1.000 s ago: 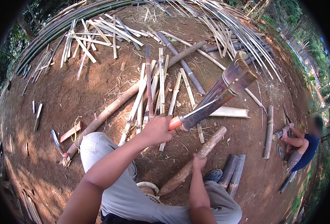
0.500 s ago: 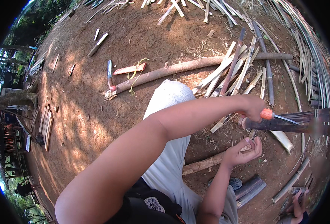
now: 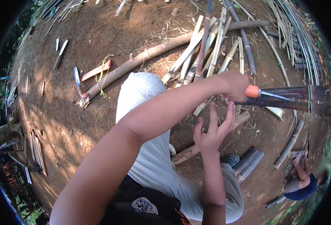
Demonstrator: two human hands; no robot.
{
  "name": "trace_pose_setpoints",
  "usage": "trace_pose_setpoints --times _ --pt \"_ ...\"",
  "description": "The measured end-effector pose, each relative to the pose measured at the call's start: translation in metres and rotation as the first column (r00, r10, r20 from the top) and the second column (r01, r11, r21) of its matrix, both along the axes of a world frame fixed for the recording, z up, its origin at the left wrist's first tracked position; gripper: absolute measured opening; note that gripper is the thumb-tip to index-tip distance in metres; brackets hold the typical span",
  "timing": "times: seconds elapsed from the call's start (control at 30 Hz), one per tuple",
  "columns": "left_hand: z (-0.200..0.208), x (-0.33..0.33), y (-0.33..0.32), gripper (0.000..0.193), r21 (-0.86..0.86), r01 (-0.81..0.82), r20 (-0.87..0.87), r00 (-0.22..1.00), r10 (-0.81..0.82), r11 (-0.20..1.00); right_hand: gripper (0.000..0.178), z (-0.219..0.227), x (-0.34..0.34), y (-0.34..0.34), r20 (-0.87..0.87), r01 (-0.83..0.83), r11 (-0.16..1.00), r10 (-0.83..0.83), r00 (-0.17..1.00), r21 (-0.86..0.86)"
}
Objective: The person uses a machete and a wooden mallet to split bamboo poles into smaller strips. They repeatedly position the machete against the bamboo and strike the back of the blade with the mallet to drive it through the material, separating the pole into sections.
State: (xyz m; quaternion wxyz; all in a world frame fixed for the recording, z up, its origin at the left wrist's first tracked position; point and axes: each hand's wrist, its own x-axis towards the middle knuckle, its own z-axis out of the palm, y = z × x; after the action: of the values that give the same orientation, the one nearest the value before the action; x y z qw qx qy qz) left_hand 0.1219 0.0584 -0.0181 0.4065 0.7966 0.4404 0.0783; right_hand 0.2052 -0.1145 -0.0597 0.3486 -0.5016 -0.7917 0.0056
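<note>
My left hand (image 3: 233,87) is closed round the orange handle of a knife (image 3: 252,91), at the near end of a dark bamboo pole (image 3: 300,105). The knife's narrow blade points right and lies along a split in the bamboo. Just below the pole's near end is my right hand (image 3: 214,129), its fingers apart and pointing up. One or two of its fingertips come close to the bamboo or touch it; I cannot tell which. The pole's far end runs to the dark right rim of the view.
Split bamboo strips (image 3: 218,41) lean over a long log (image 3: 154,52). A hammer-like tool (image 3: 79,83) and an orange sheath-like piece (image 3: 97,70) with yellow cord lie left of my knee. Bamboo pieces (image 3: 248,161) rest by my foot. Another person (image 3: 304,183) sits at lower right.
My right hand has risen toward the bamboo's near end, and its curled fingers have spread. My left hand keeps its hold on the knife. The whole view has shifted.
</note>
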Motion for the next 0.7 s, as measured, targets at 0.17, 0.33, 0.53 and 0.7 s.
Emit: trace_pose_setpoints --times 0.17,0.33,0.53,0.7 --pt "0.007 -0.003 -0.005 0.035 0.072 0.021 -0.013 1.000 -0.021 0.997 0.043 -0.127 0.122 -0.010 0.063 0.457 0.803 -0.471 0.880 -0.383" --pt "0.015 0.002 -0.019 0.030 0.085 -0.016 0.017 1.000 0.015 0.996 0.103 -0.266 0.144 -0.100 0.378 0.457 -0.106 -0.737 0.560 -0.883" --pt "0.020 -0.018 -0.030 0.030 0.022 -0.111 -0.049 0.993 0.112 0.994 0.098 -0.276 0.098 -0.102 0.436 0.443 -0.256 -0.819 0.373 -0.859" --pt "0.047 -0.024 -0.034 0.029 -0.019 -0.165 -0.102 0.981 0.162 0.986 0.072 -0.233 0.103 -0.083 0.247 0.460 -0.135 -0.950 0.192 -0.878"
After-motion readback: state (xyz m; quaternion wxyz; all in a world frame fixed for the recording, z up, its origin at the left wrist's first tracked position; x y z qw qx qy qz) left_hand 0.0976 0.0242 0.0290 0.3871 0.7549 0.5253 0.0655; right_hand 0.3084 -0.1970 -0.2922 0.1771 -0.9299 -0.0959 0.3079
